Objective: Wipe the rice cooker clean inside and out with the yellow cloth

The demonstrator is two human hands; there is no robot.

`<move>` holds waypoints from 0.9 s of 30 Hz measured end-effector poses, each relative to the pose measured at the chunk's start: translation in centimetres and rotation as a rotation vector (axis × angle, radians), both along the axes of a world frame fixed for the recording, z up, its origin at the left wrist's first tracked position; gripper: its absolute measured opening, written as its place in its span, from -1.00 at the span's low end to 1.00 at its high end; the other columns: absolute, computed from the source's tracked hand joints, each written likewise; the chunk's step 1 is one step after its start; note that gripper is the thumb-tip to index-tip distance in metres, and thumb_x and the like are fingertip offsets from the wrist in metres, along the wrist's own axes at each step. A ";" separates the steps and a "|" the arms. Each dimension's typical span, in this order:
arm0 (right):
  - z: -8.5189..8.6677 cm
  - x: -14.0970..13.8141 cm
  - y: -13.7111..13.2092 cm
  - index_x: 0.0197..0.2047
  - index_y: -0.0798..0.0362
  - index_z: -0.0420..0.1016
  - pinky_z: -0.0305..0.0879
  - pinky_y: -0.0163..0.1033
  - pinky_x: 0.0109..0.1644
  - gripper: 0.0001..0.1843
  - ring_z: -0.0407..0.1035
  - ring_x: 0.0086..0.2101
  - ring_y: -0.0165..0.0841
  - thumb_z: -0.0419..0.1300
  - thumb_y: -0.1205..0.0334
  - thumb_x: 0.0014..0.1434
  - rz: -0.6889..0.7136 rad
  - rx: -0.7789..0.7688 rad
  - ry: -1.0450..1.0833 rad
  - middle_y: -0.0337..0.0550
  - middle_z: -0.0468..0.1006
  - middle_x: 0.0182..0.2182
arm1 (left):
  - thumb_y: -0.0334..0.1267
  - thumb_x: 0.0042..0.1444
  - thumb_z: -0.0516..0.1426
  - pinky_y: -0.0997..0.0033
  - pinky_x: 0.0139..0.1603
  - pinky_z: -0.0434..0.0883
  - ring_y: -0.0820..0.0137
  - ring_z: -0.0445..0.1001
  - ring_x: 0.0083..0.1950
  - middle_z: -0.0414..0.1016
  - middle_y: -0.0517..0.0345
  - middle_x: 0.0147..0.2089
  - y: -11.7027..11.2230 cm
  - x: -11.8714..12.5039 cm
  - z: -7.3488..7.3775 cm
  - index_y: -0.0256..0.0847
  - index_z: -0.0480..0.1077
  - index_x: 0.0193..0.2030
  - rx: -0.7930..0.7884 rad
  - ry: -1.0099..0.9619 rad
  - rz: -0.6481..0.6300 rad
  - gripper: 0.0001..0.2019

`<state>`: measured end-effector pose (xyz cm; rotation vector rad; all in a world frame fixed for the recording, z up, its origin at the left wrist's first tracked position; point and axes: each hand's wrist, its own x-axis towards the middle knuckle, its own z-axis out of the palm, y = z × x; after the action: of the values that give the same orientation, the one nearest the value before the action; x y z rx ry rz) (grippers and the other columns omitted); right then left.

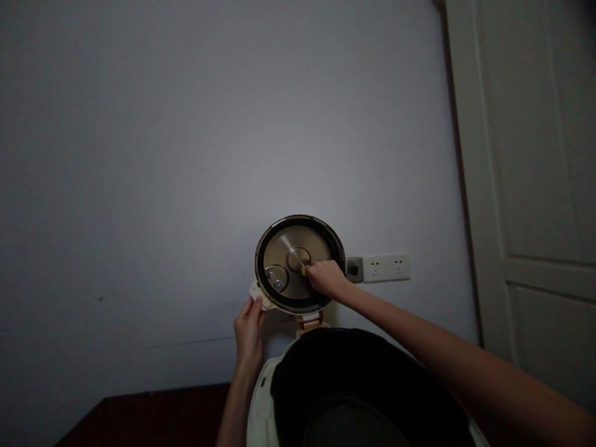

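Note:
A white rice cooker [261, 410] stands open on a dark table, its black inner pot [363, 385] showing. The hinged lid [298, 264] stands upright with its metal inner plate facing me. My left hand [249, 329] grips the lid's left rim with its fingertips. Closed against the middle of the metal plate, my right hand [326, 278] pinches something small and yellowish that I cannot name.
A pale wall fills the background. A white socket strip [386, 267] with a dark plug sits on the wall just right of the lid. A white door [535, 186] stands at the right. The dark table edge [139, 413] runs at lower left.

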<state>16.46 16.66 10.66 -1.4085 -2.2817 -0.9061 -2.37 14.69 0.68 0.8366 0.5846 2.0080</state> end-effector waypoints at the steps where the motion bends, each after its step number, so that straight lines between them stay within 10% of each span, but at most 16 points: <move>1: -0.2 -0.7 -0.2 -0.20 0.14 0.54 0.36 -0.21 -0.23 -0.72 0.50 -0.23 -0.17 -0.01 0.37 0.21 0.018 -0.001 -0.004 0.13 0.59 -0.23 | -0.38 0.05 0.19 0.51 -0.17 0.42 0.46 0.52 -0.25 0.56 0.06 -0.16 0.0 0.0 0.0 -0.28 0.51 -0.20 0.004 -0.002 0.005 -0.84; 6: 0.2 -3.9 -0.6 -0.20 0.12 0.53 0.37 -0.19 -0.23 -0.76 0.50 -0.23 -0.15 0.04 0.33 0.17 0.104 0.028 -0.003 0.11 0.59 -0.26 | -0.39 0.01 0.20 0.54 -0.23 0.41 0.47 0.51 -0.28 0.57 0.08 -0.22 0.0 0.1 0.2 -0.29 0.52 -0.23 -0.020 -0.009 0.038 -0.84; 15: 6.8 -5.5 0.7 -0.04 0.10 0.44 0.36 -0.14 -0.21 -0.67 0.47 -0.17 -0.11 -0.07 0.31 0.25 0.103 0.134 0.113 0.13 0.54 -0.14 | -0.34 -0.06 0.25 0.48 -0.20 0.42 0.44 0.51 -0.29 0.58 0.04 -0.22 -0.2 0.1 0.2 -0.31 0.52 -0.25 -0.016 -0.001 0.043 -0.81; 23: 3.9 -7.4 -0.6 -0.11 -0.01 0.49 0.35 -0.25 -0.23 -0.75 0.49 -0.22 -0.22 0.04 0.23 0.21 0.223 0.059 -0.015 -0.04 0.55 -0.16 | -0.34 -0.07 0.25 0.49 -0.23 0.43 0.43 0.52 -0.28 0.58 0.05 -0.23 -0.2 0.0 0.4 -0.31 0.52 -0.29 -0.010 0.007 0.030 -0.83; 27: 5.3 -6.7 -0.3 -0.04 0.02 0.45 0.35 -0.24 -0.24 -0.71 0.47 -0.18 -0.22 -0.03 0.29 0.26 0.184 0.106 -0.001 0.03 0.52 -0.11 | -0.34 -0.07 0.25 0.50 -0.25 0.43 0.44 0.51 -0.30 0.58 0.07 -0.26 0.0 0.0 0.2 -0.30 0.52 -0.29 -0.030 0.004 0.047 -0.83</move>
<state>9.72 16.38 15.96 -1.1340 -2.2824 -0.9534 -2.42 14.72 0.85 0.8156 0.6400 2.0355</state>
